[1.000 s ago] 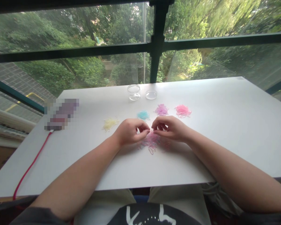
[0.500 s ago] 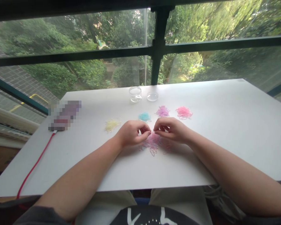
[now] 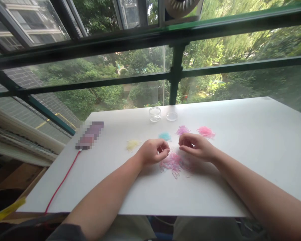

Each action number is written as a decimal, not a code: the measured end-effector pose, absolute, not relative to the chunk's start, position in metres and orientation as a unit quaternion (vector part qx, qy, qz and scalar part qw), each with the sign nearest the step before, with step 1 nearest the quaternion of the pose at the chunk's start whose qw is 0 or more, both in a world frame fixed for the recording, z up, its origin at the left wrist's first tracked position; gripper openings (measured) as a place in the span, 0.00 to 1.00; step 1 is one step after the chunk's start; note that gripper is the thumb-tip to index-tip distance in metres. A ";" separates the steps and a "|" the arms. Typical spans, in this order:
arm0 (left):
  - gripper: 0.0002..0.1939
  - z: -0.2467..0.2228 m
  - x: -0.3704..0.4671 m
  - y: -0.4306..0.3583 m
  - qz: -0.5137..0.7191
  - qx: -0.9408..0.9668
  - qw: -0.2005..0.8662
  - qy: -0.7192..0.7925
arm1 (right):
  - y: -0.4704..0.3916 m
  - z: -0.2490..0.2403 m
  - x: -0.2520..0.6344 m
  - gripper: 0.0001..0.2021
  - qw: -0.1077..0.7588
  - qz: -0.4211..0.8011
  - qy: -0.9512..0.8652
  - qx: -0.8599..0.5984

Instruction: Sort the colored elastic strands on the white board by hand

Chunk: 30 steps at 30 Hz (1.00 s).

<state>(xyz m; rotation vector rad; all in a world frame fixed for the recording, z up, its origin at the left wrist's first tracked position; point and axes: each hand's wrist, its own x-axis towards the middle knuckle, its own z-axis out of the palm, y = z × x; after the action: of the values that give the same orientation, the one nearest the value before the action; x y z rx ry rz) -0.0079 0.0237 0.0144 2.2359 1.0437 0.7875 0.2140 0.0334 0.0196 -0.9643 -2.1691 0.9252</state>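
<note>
My left hand (image 3: 155, 151) is closed in a pinch over the left side of a mixed pile of small rubber bands (image 3: 174, 161), mostly pink and lilac. A thin pale band seems to show at its fingertips. To the right, my right hand (image 3: 196, 146) hovers with thumb and fingers together; anything between them is too small to make out. Just beyond the hands lie a turquoise heap of bands (image 3: 165, 136) and a purple heap (image 3: 183, 130), the purple one close behind my right fingers. A bright pink heap (image 3: 206, 132) lies farther right, and a pale yellow heap (image 3: 132, 145) is left.
A clear round container (image 3: 155, 114) stands at the back of the white table (image 3: 95, 187), beside a clear round lid (image 3: 172, 116). At the left lies a pixelated device (image 3: 90, 135) with a red cable (image 3: 62, 182) running to the front edge. Windows rise behind the table.
My hands have moved apart from fingertips nearly touching, the right one going up and to the right of the pile. The view has tilted upward and shifted left.
</note>
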 end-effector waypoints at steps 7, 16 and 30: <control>0.06 0.017 -0.007 0.020 0.313 0.825 0.282 0.376 | 0.029 0.025 0.194 0.13 0.262 0.387 -0.807 -0.360; 0.07 0.016 -0.013 0.022 0.336 0.807 0.277 0.399 | 0.029 0.016 0.176 0.10 0.320 0.457 -0.745 -0.366; 0.04 0.017 -0.007 0.016 0.314 0.838 0.264 0.361 | 0.024 0.014 0.181 0.10 0.338 0.450 -0.763 -0.318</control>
<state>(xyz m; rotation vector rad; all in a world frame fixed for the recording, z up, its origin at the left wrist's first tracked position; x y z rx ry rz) -0.0066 0.0161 0.0169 2.2649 0.9750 0.8501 0.1808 0.0242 0.0143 -0.8275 -1.9887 1.1732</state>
